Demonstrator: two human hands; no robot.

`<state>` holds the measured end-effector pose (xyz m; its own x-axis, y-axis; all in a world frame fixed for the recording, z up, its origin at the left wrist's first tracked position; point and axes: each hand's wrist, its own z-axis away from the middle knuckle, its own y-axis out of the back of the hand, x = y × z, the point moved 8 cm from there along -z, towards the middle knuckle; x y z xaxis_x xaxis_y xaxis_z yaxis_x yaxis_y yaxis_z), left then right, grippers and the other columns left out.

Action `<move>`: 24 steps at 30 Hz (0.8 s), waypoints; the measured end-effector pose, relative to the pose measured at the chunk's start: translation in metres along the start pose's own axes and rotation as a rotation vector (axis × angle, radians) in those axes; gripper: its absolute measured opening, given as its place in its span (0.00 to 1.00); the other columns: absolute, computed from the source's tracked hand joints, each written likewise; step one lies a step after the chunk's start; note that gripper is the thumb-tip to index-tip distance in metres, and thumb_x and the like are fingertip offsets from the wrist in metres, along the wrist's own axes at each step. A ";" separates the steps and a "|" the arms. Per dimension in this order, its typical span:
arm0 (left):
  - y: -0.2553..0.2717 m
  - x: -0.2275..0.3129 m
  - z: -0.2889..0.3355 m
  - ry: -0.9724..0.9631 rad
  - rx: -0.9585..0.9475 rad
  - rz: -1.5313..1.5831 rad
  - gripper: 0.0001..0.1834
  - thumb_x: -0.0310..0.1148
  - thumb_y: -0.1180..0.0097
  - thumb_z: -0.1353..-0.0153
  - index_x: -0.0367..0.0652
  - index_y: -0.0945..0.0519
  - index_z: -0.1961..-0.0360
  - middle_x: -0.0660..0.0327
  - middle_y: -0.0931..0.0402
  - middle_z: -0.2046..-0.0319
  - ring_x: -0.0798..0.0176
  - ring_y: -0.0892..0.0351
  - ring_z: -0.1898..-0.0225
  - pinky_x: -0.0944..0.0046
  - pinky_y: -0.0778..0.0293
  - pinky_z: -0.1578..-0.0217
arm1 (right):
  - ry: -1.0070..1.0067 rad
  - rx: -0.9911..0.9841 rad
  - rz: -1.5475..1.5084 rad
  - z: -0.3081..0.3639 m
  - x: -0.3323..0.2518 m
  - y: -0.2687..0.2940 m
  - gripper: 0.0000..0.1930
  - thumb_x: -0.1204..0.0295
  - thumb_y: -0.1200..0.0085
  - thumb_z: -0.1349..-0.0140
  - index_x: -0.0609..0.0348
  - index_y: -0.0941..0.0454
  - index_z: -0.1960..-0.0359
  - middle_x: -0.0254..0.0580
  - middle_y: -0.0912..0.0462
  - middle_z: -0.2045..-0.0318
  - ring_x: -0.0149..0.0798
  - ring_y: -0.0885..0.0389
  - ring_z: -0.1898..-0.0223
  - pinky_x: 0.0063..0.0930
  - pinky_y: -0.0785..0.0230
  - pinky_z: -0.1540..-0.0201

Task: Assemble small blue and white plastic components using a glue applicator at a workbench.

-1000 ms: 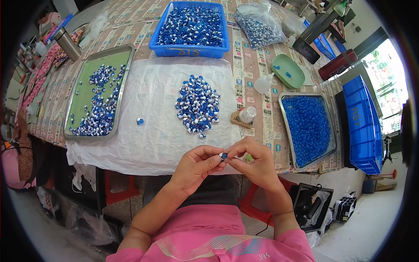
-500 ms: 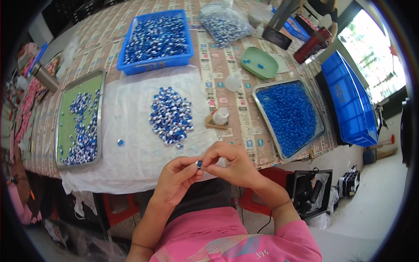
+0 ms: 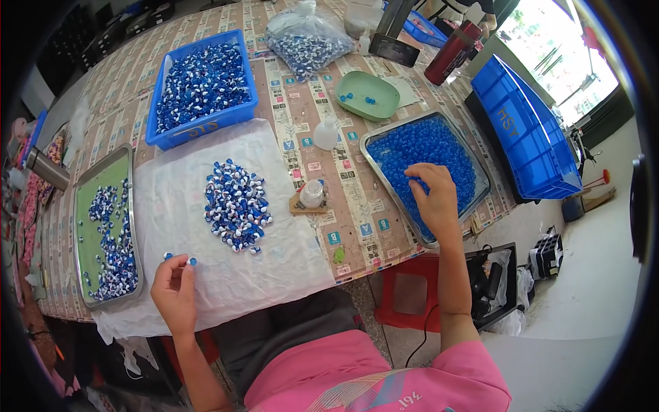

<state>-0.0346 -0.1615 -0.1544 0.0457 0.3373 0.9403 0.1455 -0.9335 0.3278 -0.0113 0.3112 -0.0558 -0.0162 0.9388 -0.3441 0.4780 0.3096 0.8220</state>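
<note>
My left hand (image 3: 175,295) is over the left part of a white cloth, thumb and index finger closed at a small blue-and-white bead (image 3: 192,261). Another such bead (image 3: 167,255) lies by the index finger. My right hand (image 3: 437,199) hangs above a metal tray (image 3: 424,237) of clear blue beads (image 3: 427,143), thumb and index fingertip apart with nothing visible between them. A heap of blue-and-white beads (image 3: 237,206) sits mid-cloth. Left of it stands a green-lined metal tray (image 3: 86,206) of similar beads.
A blue bin (image 3: 204,127) of beads and a clear bag (image 3: 307,44) of them stand farther back. Nearer are a small jar (image 3: 312,194) on a wooden block, a white bottle (image 3: 326,134) and a green dish (image 3: 381,110). A blue crate (image 3: 525,130) is at right.
My hands were together, pinching a small blue piece. They have parted: the left went to the cloth's left side, the right to the blue-bead tray. The whole view has shifted.
</note>
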 end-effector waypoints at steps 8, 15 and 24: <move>0.007 0.020 -0.005 -0.188 0.157 -0.307 0.09 0.19 0.43 0.42 0.35 0.19 0.59 0.63 0.24 0.62 0.73 0.29 0.73 0.74 0.31 0.70 | 0.012 -0.128 0.013 -0.010 0.006 -0.030 0.10 0.80 0.41 0.48 0.58 0.17 0.62 0.41 0.17 0.60 0.46 0.24 0.55 0.36 0.32 0.50; -0.009 0.039 0.012 -0.247 0.159 -0.301 0.12 0.17 0.43 0.45 0.38 0.19 0.59 0.60 0.25 0.58 0.68 0.26 0.67 0.72 0.30 0.71 | -0.001 -0.180 0.042 -0.010 0.005 -0.038 0.10 0.79 0.42 0.48 0.58 0.17 0.63 0.40 0.18 0.64 0.46 0.25 0.58 0.36 0.32 0.53; -0.057 0.056 0.028 -0.386 -0.048 -0.227 0.14 0.16 0.41 0.49 0.37 0.19 0.59 0.55 0.26 0.62 0.57 0.24 0.63 0.66 0.27 0.67 | 0.051 -0.195 -0.011 -0.009 -0.008 -0.039 0.07 0.80 0.43 0.50 0.61 0.19 0.67 0.40 0.17 0.67 0.43 0.23 0.62 0.34 0.31 0.55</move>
<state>-0.0131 -0.0860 -0.1232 0.3847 0.5466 0.7438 0.1493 -0.8320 0.5343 -0.0377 0.2925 -0.0813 -0.0675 0.9400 -0.3343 0.2986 0.3388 0.8922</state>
